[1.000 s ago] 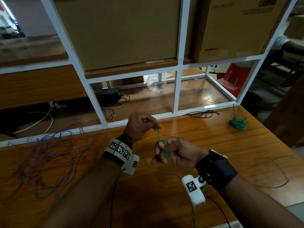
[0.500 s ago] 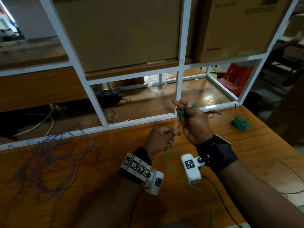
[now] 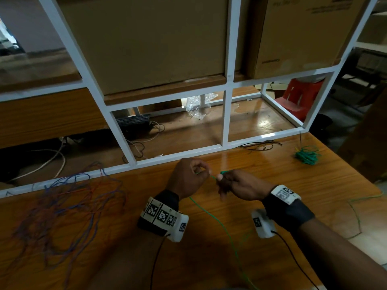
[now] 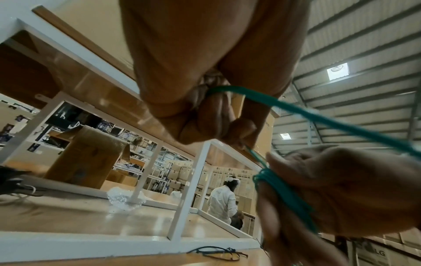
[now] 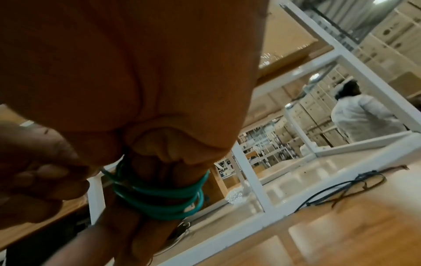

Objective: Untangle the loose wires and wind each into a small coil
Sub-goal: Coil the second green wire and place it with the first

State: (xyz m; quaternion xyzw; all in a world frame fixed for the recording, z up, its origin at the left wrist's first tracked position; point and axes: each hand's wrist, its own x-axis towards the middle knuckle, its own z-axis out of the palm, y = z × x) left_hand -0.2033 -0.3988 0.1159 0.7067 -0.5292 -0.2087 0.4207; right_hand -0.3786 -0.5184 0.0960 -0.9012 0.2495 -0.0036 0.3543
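We had the green wire looped several times around the fingers of our right hand, which curled to keep the turns. Our left hand pinched the same wire just beside it, above the wooden table. The slack trailed back toward our body and the table's near edge. A tangle of blue and red wires lay well left, a coiled green bundle far right, and the white frame closed off the back.
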